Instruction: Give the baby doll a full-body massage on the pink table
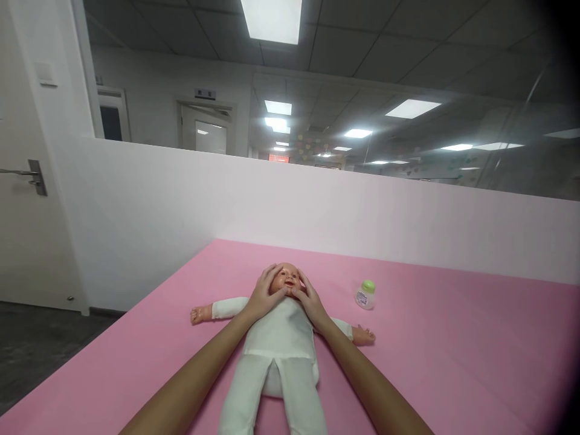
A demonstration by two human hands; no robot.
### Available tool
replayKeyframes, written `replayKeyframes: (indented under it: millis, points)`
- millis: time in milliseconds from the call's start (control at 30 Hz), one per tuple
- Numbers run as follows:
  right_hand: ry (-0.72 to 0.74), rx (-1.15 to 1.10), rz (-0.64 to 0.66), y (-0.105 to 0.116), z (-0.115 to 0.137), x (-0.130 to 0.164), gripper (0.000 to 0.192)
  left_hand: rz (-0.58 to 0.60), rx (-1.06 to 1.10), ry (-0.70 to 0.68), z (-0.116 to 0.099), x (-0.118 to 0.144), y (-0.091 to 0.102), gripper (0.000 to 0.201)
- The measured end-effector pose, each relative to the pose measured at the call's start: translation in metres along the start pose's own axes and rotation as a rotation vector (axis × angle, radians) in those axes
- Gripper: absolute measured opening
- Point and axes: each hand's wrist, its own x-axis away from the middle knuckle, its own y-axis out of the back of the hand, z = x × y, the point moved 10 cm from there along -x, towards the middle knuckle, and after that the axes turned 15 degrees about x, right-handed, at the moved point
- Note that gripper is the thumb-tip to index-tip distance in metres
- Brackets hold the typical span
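Observation:
A baby doll [277, 350] in a white suit lies on its back on the pink mat [453, 362], head away from me and arms spread out. My left hand [263, 296] cups the left side of the doll's head, thumb near its chin. My right hand [310, 299] rests against the right side of the head, fingers along the cheek. Both hands touch the doll's face [285, 279] with fingers spread. A small white bottle with a green cap [365, 294] stands on the mat to the right of the doll's head, clear of my right hand.
A low white partition wall [317, 199] with glass above it runs behind the mat. On the left are a white door with a metal handle [34, 175] and dark floor [40, 344] beside the mat's left edge.

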Motion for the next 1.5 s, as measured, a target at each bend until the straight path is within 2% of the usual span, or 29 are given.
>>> replayKeyframes:
  millis: [267, 733, 1500]
  points:
    - [-0.008, -0.03, 0.004, -0.002, -0.002, -0.002, 0.074, -0.003, 0.028, 0.018, -0.003, 0.0, 0.0, 0.056]
    - [0.026, -0.02, 0.005, 0.0, -0.011, -0.005, 0.072, -0.003, 0.0, 0.003, -0.007, 0.0, 0.0, 0.057]
    - [0.021, -0.051, 0.018, -0.001, -0.008, -0.003, 0.079, 0.001, -0.022, -0.019, -0.007, 0.0, -0.001, 0.063]
